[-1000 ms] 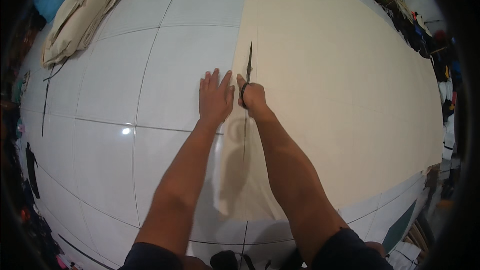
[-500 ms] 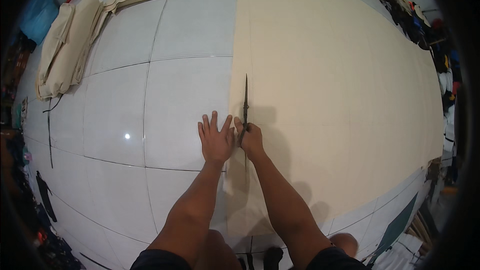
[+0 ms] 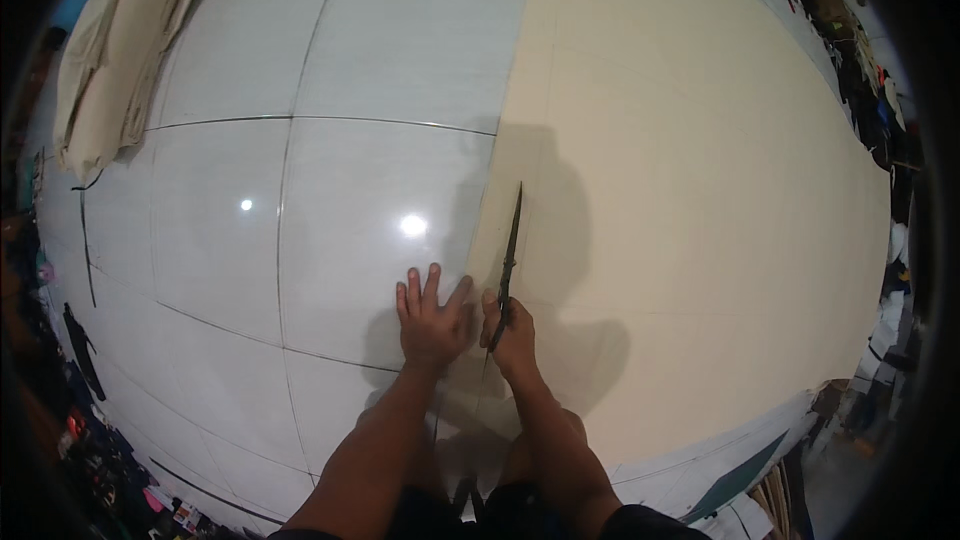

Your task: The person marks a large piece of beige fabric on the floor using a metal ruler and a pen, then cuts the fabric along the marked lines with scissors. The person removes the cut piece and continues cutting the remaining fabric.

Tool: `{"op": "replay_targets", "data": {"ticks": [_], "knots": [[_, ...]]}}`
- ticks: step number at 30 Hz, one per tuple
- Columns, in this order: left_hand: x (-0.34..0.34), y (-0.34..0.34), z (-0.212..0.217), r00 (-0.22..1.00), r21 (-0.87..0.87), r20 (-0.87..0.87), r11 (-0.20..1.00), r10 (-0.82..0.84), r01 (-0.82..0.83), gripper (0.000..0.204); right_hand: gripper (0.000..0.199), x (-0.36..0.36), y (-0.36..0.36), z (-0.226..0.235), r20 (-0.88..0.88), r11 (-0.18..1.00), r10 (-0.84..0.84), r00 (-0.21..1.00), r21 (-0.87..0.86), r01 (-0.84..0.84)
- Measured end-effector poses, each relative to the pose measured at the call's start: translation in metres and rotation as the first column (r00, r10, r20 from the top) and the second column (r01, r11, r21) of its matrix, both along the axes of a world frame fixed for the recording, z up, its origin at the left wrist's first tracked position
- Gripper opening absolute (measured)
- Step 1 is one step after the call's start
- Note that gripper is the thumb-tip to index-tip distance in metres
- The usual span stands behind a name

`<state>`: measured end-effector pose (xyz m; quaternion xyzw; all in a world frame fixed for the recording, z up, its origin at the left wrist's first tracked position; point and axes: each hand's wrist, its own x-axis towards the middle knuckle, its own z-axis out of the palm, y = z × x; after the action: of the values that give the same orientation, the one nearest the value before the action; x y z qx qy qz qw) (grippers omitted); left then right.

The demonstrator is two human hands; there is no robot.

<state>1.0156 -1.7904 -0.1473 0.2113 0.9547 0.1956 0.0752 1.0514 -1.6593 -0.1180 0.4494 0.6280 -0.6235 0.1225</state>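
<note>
A large sheet of cream cloth point(image 3: 690, 210) lies spread on the tiled floor. My right hand point(image 3: 515, 342) is closed around the handles of dark scissors point(image 3: 513, 230), whose blades point away from me over the cloth, close to its left edge. A thin line runs back toward me from the scissors. Beside it, my left hand point(image 3: 430, 332) rests with fingers spread, mostly over white tile, its right-hand fingers close to the cloth's edge. I cannot make out whether the blades are apart. Near my knees, a narrow strip of cloth point(image 3: 470, 410) lies partly in shadow.
White floor tiles point(image 3: 215, 180) stretch out on the left. Folded cream fabric point(image 3: 120, 60) lies at the far left. Mixed dark and coloured items point(image 3: 850, 50) line the right rim, and more clutter point(image 3: 105, 470) sits at the lower left. A dark green flat piece point(image 3: 740, 480) lies at the lower right.
My view has shifted, so the hands and scissors sit lower in the picture, and a bright reflection now shows on the tiles. The scissors appear slightly more tilted to the right; my right hand still grips them.
</note>
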Motion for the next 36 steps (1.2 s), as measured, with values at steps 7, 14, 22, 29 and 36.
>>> {"op": "replay_targets", "data": {"ticks": [7, 14, 22, 29, 36], "knots": [[-0.001, -0.001, -0.006, 0.998, -0.097, -0.062, 0.995, -0.004, -0.002, 0.044, 0.047, -0.046, 0.020, 0.014, -0.033, 1.000, -0.005, 0.999, -0.023, 0.004], [-0.001, -0.002, -0.010, 0.998, -0.078, -0.058, 0.997, -0.009, 0.004, 0.042, 0.044, -0.048, 0.021, 0.008, 0.047, 0.985, -0.106, 0.993, -0.132, 0.111], [-0.001, -0.002, -0.008, 1.000, -0.086, -0.007, 0.996, -0.007, 0.006, 0.042, 0.044, -0.072, 0.037, 0.010, -0.018, 0.996, -0.058, 0.998, -0.067, 0.056], [-0.001, -0.003, -0.009, 0.999, -0.088, -0.034, 0.996, -0.030, 0.027, 0.042, 0.046, -0.087, 0.040, -0.004, -0.001, 0.990, -0.109, 0.994, -0.092, 0.108], [0.000, -0.003, -0.007, 1.000, -0.077, -0.011, 0.997, -0.027, 0.026, 0.043, 0.047, -0.100, 0.050, -0.006, -0.025, 1.000, -0.028, 0.999, 0.012, 0.029]]}}
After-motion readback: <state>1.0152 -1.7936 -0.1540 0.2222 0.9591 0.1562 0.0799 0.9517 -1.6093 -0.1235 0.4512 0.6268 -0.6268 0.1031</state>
